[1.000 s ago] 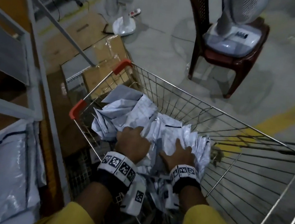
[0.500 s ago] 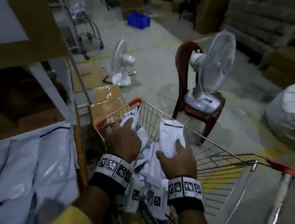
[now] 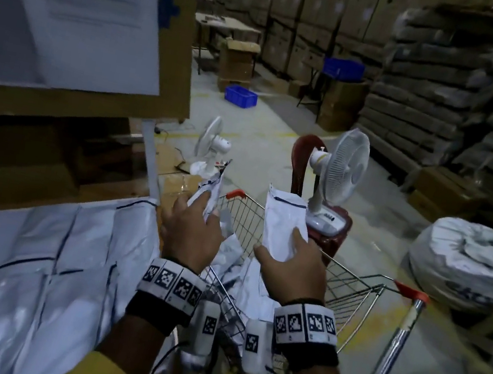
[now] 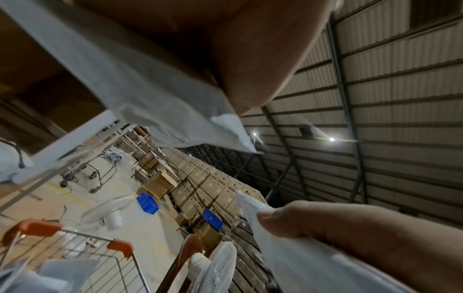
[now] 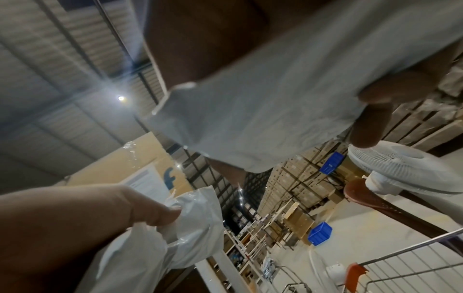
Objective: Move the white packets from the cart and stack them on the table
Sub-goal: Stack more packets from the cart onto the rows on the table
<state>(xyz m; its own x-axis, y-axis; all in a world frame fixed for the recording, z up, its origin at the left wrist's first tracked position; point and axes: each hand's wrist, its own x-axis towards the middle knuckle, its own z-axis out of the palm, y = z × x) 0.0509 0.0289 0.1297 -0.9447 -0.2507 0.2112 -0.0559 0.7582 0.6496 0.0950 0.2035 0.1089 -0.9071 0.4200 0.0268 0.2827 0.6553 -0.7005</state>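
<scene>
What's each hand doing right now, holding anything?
Left hand: closed, holding a crumpled white packet.
Right hand: closed, holding a flat white packet above the cart.

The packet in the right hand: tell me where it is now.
In the head view the packet is held up by the right hand above the cart, right of centre, in front of the fan on the chair.

Leftward the way to the stack [image 3: 24, 279] on the table lies open — only the shelf post [image 3: 149, 160] stands near. The cart rim [image 3: 235, 204] runs below the hands.
</scene>
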